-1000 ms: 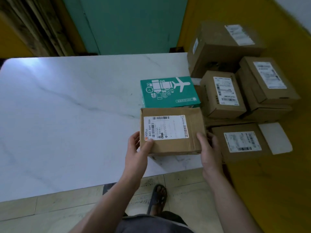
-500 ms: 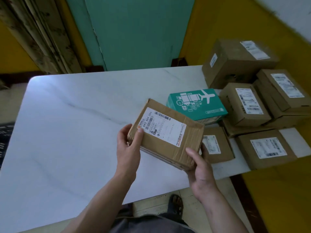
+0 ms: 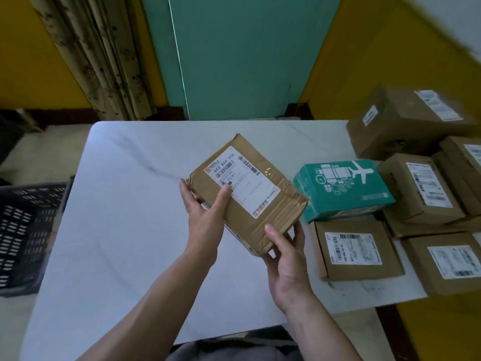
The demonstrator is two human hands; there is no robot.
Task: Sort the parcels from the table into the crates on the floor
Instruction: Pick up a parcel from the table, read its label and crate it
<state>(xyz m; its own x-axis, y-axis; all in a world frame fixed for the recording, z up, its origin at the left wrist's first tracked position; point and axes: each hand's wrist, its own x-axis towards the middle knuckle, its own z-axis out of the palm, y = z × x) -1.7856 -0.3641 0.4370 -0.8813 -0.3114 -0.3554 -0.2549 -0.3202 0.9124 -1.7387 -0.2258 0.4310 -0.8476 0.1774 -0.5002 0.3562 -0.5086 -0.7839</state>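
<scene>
Both hands are clamped on one flat brown cardboard parcel with a white shipping label [image 3: 247,194], held tilted above the white marbled counter [image 3: 125,209]. The left hand [image 3: 205,212] grips its left edge, thumb pressed on the label. The right hand [image 3: 286,259] pinches the near corner, thumb on top and fingers beneath. Just right of the parcel a teal box printed with a white aeroplane [image 3: 343,194] lies on the counter, with a cluster of labelled brown cardboard boxes [image 3: 421,188] around it. On the floor at the far left stands a dark slotted plastic crate [image 3: 26,230].
</scene>
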